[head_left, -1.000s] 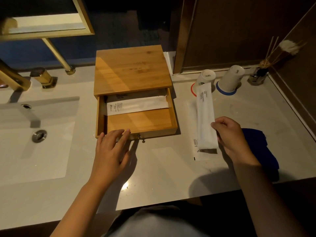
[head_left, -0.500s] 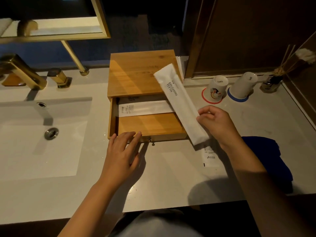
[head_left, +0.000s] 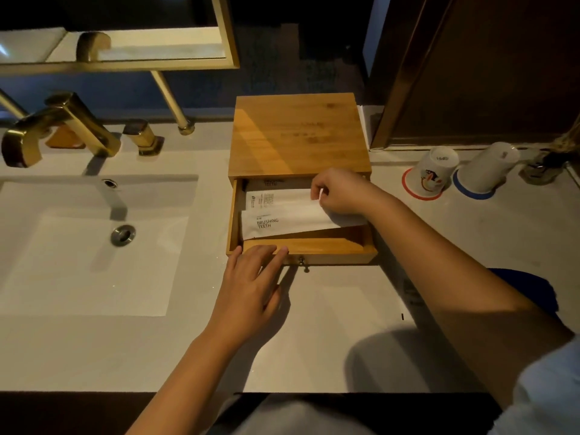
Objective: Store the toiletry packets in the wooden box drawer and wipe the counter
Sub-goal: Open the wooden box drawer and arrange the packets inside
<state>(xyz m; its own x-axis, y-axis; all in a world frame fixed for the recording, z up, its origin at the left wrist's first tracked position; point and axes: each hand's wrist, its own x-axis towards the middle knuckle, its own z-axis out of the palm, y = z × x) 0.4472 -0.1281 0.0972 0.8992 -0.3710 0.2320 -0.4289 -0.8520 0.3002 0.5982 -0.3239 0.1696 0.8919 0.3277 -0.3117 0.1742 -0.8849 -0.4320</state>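
Drawer (head_left: 301, 244) of the wooden box (head_left: 298, 136) stands pulled open at 12 o'clock on the counter (head_left: 329, 340), and I see three white toiletry packets lying crosswise in it. My right hand (head_left: 340, 191) reaches in from 3 o'clock, its grip pinched shut on the right end of the front toothbrush packet (head_left: 282, 221), the one marked BRUSHING TEETH, which rests slightly tilted over the middle packet (head_left: 279, 197). A third packet (head_left: 273, 183) lies at the back, half under the box top. My left hand (head_left: 251, 284) lies flat, grip open and empty, fingertips touching the drawer's front edge just beside the small knob (head_left: 302, 261). Blue cloth (head_left: 530, 287) sits at 3 o'clock, partly behind my right forearm.
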